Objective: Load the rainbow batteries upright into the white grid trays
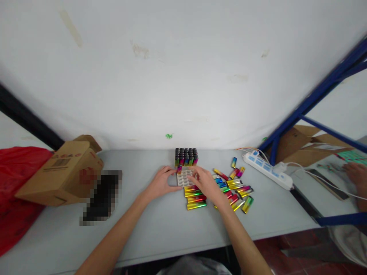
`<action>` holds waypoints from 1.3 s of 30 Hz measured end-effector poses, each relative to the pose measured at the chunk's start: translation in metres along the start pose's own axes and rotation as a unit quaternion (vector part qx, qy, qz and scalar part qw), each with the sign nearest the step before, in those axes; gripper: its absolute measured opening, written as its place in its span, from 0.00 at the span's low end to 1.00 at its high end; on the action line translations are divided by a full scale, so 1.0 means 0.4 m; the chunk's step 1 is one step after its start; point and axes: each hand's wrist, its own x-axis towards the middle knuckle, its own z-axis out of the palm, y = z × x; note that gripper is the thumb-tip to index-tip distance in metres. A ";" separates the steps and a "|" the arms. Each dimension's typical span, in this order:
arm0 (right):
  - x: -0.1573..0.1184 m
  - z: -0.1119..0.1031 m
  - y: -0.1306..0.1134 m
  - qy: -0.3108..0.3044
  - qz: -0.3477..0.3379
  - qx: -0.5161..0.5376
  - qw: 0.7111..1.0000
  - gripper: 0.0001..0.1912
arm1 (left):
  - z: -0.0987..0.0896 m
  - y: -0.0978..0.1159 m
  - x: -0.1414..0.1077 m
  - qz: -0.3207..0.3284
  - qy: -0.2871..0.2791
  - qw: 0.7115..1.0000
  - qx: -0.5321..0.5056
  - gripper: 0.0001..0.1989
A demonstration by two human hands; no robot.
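Note:
A small white tray with a grid of hollows (182, 180) lies on the table between my hands. One upright purple-and-gold lighter-like tube (179, 169) stands at its back left corner. My left hand (162, 182) curves around the tray's left side, thumb along the near edge and fingers at the far corner, gripping it. My right hand (204, 182) reaches over the tray's right part with its fingers bent together; whatever they hold is hidden. Behind the tray stands a block of upright black-topped tubes (186, 156). Several shiny tubes (196, 199) lie in a row just below it.
Loose multicoloured tubes (233, 191) are scattered right of my right hand. Farther right lies a white power strip (268, 170) with cables, near a blue frame (289, 120). A cardboard box (61, 173), a red bag (20, 191) and a blurred dark object (103, 196) are left. Another person's hand (355, 173) shows at far right.

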 end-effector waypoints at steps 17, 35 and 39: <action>-0.297 0.000 0.005 0.062 -0.070 -0.143 0.985 0.10 | 0.003 -0.021 0.002 0.023 0.014 1.000 0.009 0.32; -0.003 -0.049 0.005 0.229 0.155 0.381 0.882 0.27 | 0.004 -0.022 0.003 0.017 0.013 1.000 -0.002 0.33; 0.080 -0.026 -0.016 0.121 0.149 0.469 0.862 0.28 | 0.004 -0.011 0.006 0.017 0.014 1.000 -0.002 0.31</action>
